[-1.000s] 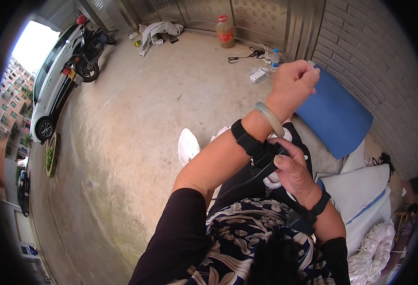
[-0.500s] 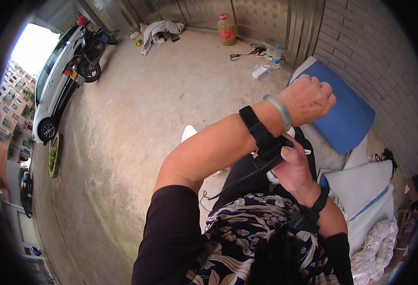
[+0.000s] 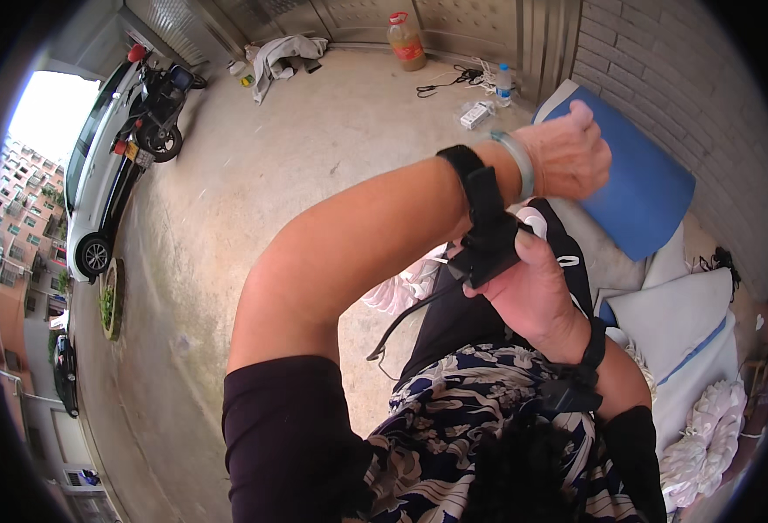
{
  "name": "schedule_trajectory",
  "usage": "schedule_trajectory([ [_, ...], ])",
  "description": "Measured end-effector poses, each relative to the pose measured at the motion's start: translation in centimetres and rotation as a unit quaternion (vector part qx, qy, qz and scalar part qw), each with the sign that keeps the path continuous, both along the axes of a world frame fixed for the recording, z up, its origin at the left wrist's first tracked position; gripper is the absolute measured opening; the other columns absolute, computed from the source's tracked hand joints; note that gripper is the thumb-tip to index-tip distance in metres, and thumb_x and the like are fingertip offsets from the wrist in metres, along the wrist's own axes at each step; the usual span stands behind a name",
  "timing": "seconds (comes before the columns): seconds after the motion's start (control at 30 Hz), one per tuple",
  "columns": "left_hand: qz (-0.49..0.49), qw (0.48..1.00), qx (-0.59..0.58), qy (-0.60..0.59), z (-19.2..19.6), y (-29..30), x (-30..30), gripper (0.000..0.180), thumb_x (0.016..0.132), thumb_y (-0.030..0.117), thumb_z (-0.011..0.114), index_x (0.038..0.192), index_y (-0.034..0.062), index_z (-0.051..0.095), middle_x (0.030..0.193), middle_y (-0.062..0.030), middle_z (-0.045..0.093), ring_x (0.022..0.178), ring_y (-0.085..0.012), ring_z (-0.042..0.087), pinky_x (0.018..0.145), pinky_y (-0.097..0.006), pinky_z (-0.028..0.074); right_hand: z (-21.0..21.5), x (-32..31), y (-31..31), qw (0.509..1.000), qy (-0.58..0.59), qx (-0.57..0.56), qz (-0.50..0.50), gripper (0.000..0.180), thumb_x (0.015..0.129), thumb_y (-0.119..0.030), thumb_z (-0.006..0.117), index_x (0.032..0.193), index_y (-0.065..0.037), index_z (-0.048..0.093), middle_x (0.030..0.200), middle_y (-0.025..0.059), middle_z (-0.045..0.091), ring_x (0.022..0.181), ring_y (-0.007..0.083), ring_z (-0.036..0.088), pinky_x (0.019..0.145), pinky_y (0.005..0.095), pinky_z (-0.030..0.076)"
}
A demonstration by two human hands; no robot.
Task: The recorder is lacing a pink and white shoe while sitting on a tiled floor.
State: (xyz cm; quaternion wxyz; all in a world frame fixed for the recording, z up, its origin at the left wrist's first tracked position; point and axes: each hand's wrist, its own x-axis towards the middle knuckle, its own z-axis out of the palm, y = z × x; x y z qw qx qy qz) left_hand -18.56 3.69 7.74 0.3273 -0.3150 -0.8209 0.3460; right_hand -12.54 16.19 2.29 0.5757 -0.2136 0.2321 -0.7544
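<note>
Our right hand (image 3: 532,292) had its fingers and thumb pinched together on the black strap (image 3: 488,222) that crossed our left forearm, gripping it where a small black device hung at the lower end. A thin black cable (image 3: 406,318) trailed from that spot down toward our lap. The left hand (image 3: 567,157) was raised in front of us, its fingers curled into a loose fist and holding nothing — the wrist bent, a pale green bangle (image 3: 519,161) just beside the strap.

As far as we could judge, the strap was already wrapped around the forearm and lay flat against it; whether its end was fastened we could not tell, since our own fingers covered that part. The matching black band (image 3: 589,349) on our right wrist looked fully on.

Beyond the hands lay our patterned shirt (image 3: 453,418) and, to the right, a blue mat (image 3: 637,192) against the brick wall, with white cushions (image 3: 672,318) below it. Farther off — across the bare concrete floor (image 3: 227,218) — stood a large bottle of amber liquid (image 3: 406,39), a crumpled cloth (image 3: 283,52), a parked scooter (image 3: 161,109) and a white car (image 3: 96,200).
</note>
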Motion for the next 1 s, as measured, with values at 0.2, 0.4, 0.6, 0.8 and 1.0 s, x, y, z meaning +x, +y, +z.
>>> schedule_trajectory([
  [0.2,0.055,0.99,-0.123,0.049,1.2,-1.1,-1.0,0.01,0.072,0.028,0.055,0.074,0.0188,0.059,0.077,0.0037,0.049,0.087,-0.0192,0.051,0.092,-0.046,0.03,1.3,-0.8,-0.5,0.999,-0.048,-0.018,-0.003,0.037,0.085,-0.035,0.052,0.106,-0.004,0.055,0.098,0.0096,0.061,0.088,0.0192,0.059,0.071,0.0332,0.049],
  [0.4,0.078,0.976,-0.19,0.078,1.5,-1.9,-1.3,0.01,0.072,0.024,0.055,0.078,0.0181,0.06,0.087,0.003,0.049,0.102,-0.0229,0.045,0.102,-0.052,0.021,2.8,-1.1,-0.8,0.998,-0.069,-0.005,-0.009,0.036,0.087,-0.036,0.05,0.104,-0.006,0.057,0.095,0.008,0.063,0.087,0.0171,0.06,0.07,0.0301,0.049],
  [0.6,0.009,0.982,-0.168,0.088,1.5,-1.7,-0.7,0.013,0.072,0.022,0.053,0.079,0.0199,0.064,0.084,0.0026,0.053,0.101,-0.0242,0.047,0.099,-0.056,0.023,2.9,-1.2,-0.7,0.996,-0.086,-0.004,0.018,0.033,0.087,-0.035,0.051,0.103,-0.007,0.058,0.093,0.0061,0.063,0.082,0.0147,0.06,0.068,0.0302,0.049],
  [0.8,0.2,0.767,0.6,-0.107,-8.2,-2.7,1.0,0.014,0.071,0.02,0.064,0.077,0.0069,0.06,0.068,-0.0071,0.056,0.066,-0.0199,0.053,0.066,-0.037,0.041,0.3,0.1,0.2,0.991,-0.07,0.082,0.078,0.05,0.086,-0.044,0.047,0.116,-0.003,0.049,0.11,0.0137,0.057,0.098,0.0213,0.056,0.082,0.0347,0.046],
  [1.0,0.245,0.625,0.699,-0.245,-16.7,-2.2,5.2,0.014,0.074,0.015,0.064,0.073,0.0009,0.061,0.054,-0.0109,0.055,0.051,-0.0151,0.049,0.051,-0.03,0.042,-5.3,-2.3,2.2,0.929,0.19,0.248,0.197,0.039,0.086,-0.029,0.056,0.11,0.001,0.05,0.098,0.0131,0.06,0.084,0.019,0.062,0.076,0.0304,0.05],
])
